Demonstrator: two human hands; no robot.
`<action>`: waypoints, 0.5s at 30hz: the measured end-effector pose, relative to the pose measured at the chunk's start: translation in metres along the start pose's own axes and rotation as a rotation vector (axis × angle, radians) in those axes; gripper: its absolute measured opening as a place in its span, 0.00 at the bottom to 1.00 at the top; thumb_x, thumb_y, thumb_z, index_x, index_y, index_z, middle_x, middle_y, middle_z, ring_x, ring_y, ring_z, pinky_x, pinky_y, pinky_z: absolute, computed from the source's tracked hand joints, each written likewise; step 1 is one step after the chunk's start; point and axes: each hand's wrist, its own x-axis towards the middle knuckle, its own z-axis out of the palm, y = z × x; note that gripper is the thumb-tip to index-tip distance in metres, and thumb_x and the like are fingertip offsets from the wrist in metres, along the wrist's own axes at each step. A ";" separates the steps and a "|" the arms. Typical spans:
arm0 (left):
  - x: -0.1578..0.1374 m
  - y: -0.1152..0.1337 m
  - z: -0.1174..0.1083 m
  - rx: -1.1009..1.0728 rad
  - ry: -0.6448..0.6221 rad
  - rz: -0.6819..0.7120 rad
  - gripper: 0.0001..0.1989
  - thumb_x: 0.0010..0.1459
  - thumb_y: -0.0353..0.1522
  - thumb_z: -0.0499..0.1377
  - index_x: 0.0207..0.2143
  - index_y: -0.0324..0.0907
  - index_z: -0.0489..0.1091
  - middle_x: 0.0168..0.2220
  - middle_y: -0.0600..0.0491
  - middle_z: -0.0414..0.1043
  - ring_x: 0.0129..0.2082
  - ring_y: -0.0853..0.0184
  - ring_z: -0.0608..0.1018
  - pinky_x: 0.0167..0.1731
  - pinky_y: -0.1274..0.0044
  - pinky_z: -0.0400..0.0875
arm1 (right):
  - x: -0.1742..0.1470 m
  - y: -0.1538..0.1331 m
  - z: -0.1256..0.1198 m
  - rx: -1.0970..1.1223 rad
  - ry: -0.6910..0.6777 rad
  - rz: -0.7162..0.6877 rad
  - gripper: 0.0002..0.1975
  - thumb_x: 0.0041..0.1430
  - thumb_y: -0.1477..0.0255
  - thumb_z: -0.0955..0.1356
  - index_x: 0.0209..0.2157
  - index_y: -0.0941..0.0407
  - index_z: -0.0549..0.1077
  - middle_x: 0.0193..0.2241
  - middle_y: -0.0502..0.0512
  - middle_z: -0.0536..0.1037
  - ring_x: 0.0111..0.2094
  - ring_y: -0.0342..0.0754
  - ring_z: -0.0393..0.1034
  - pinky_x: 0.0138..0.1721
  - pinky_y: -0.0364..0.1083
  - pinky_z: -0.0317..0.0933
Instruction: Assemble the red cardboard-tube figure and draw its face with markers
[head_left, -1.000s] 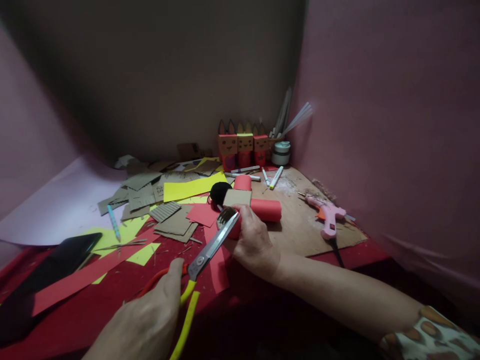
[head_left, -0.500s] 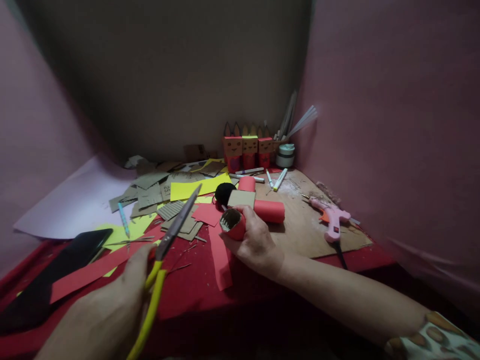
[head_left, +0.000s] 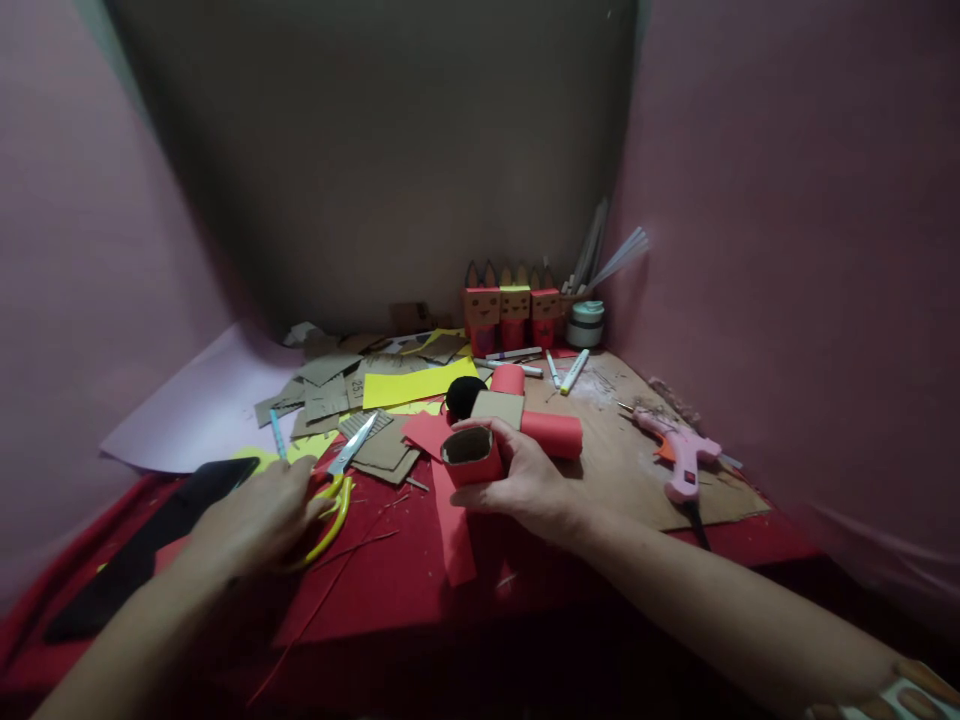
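Note:
My left hand (head_left: 274, 505) is low over the red cloth with its fingers and thumb about the yellow handles of a pair of scissors (head_left: 339, 500). The silver blades point away, over cut cardboard pieces (head_left: 386, 447). In my right hand (head_left: 529, 478) is a cardboard tube covered in red paper (head_left: 472, 465), its open end facing me. Just behind that tube are a small cardboard box (head_left: 496, 406), a black ball of yarn (head_left: 465, 396) and another red tube (head_left: 553, 433). A red paper strip (head_left: 454, 540) lies below my right hand.
A pink glue gun (head_left: 684, 455) rests on the cardboard sheet (head_left: 626, 480) at right. Several markers (head_left: 574, 371), three red figures with faces (head_left: 513, 315) and a lidded jar (head_left: 585, 325) are at the back. A dark flat object (head_left: 161, 550) lies at left, near a blue pencil (head_left: 277, 435).
My left hand has moved forward and lowered the scissors from a raised position to the tabletop. My right hand has tipped the red tube more upright. The view has shifted slightly.

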 end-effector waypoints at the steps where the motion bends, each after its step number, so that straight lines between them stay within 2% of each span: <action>1: 0.002 0.010 -0.005 0.056 -0.017 -0.027 0.20 0.64 0.39 0.49 0.32 0.37 0.75 0.25 0.48 0.75 0.23 0.62 0.78 0.23 0.73 0.68 | -0.001 -0.001 0.000 0.023 0.008 0.006 0.25 0.39 0.78 0.77 0.43 0.54 0.73 0.34 0.48 0.78 0.34 0.46 0.73 0.41 0.48 0.70; 2: 0.004 0.022 -0.011 0.031 -0.018 -0.027 0.21 0.65 0.40 0.48 0.39 0.35 0.76 0.30 0.45 0.77 0.27 0.60 0.79 0.27 0.71 0.71 | -0.002 -0.001 0.000 0.042 0.017 0.010 0.24 0.40 0.78 0.76 0.43 0.54 0.73 0.34 0.48 0.78 0.34 0.45 0.73 0.39 0.47 0.70; 3: 0.006 0.036 -0.016 -0.100 -0.016 0.001 0.23 0.64 0.42 0.51 0.48 0.34 0.74 0.36 0.43 0.78 0.31 0.59 0.79 0.32 0.68 0.74 | -0.002 -0.002 0.000 0.059 0.024 0.014 0.23 0.41 0.78 0.76 0.42 0.54 0.74 0.34 0.48 0.78 0.34 0.45 0.73 0.38 0.46 0.70; 4: 0.008 0.050 -0.019 -0.289 -0.072 0.042 0.25 0.64 0.44 0.53 0.54 0.37 0.70 0.41 0.44 0.78 0.35 0.59 0.80 0.36 0.68 0.75 | -0.003 -0.002 0.000 0.075 0.027 0.017 0.21 0.42 0.77 0.76 0.42 0.55 0.74 0.35 0.49 0.78 0.34 0.45 0.73 0.37 0.46 0.70; 6: 0.013 0.078 -0.023 -0.635 -0.286 0.113 0.26 0.64 0.43 0.56 0.62 0.44 0.64 0.48 0.47 0.76 0.41 0.61 0.79 0.41 0.69 0.76 | -0.004 -0.002 -0.001 0.115 0.013 0.020 0.19 0.45 0.75 0.76 0.41 0.55 0.75 0.37 0.51 0.79 0.36 0.46 0.74 0.39 0.46 0.70; 8: 0.020 0.100 -0.021 -0.907 -0.389 0.145 0.31 0.61 0.42 0.61 0.64 0.46 0.61 0.53 0.47 0.75 0.49 0.59 0.78 0.47 0.69 0.75 | -0.003 -0.001 -0.003 0.175 -0.026 0.031 0.19 0.46 0.73 0.77 0.42 0.55 0.75 0.37 0.52 0.79 0.38 0.47 0.74 0.42 0.49 0.71; 11: 0.031 0.118 -0.009 -1.235 -0.365 0.163 0.33 0.55 0.39 0.67 0.61 0.46 0.62 0.58 0.46 0.72 0.58 0.55 0.73 0.54 0.69 0.72 | -0.001 0.004 -0.004 0.217 -0.050 -0.004 0.24 0.45 0.72 0.78 0.46 0.53 0.76 0.42 0.53 0.78 0.43 0.50 0.75 0.49 0.52 0.70; 15: 0.038 0.119 0.007 -1.354 -0.328 0.113 0.38 0.49 0.35 0.71 0.61 0.47 0.61 0.60 0.45 0.70 0.59 0.53 0.73 0.50 0.72 0.74 | 0.000 0.007 -0.006 0.087 -0.054 -0.137 0.25 0.45 0.72 0.79 0.47 0.51 0.77 0.59 0.55 0.66 0.58 0.55 0.67 0.60 0.54 0.63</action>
